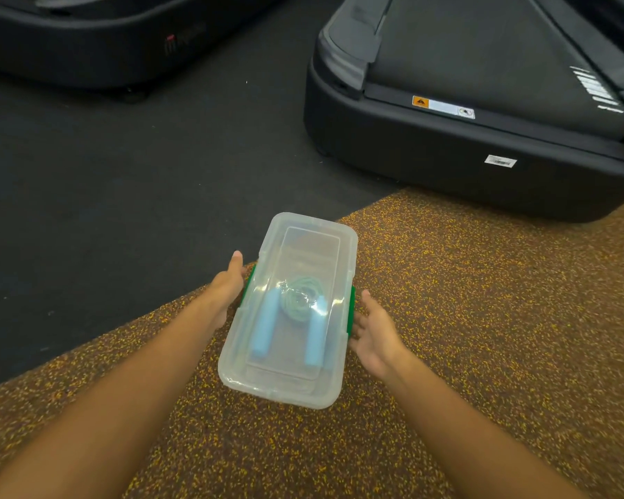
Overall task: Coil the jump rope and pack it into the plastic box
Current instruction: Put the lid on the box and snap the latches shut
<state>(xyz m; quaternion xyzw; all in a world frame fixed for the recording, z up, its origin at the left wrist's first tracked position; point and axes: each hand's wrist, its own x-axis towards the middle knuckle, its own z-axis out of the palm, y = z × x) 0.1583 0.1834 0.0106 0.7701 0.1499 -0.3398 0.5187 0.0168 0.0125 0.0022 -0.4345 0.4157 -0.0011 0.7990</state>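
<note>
A clear plastic box point(314, 243) with its lid on and green side latches lies on the speckled floor in the middle of the head view. Through the lid I see the jump rope point(298, 300): a greenish coil with two light blue handles pointing toward me. My left hand point(227, 282) lies flat against the box's left side at the green latch. By the right latch, my right hand point(373, 331) is spread open, its fingertips at or just off the box.
A black treadmill base point(465, 145) stands close behind the box on the right. Another dark machine point(87, 41) sits at the far left. Dark matting point(123, 174) meets the orange-speckled rubber floor point(483, 318) along a diagonal edge.
</note>
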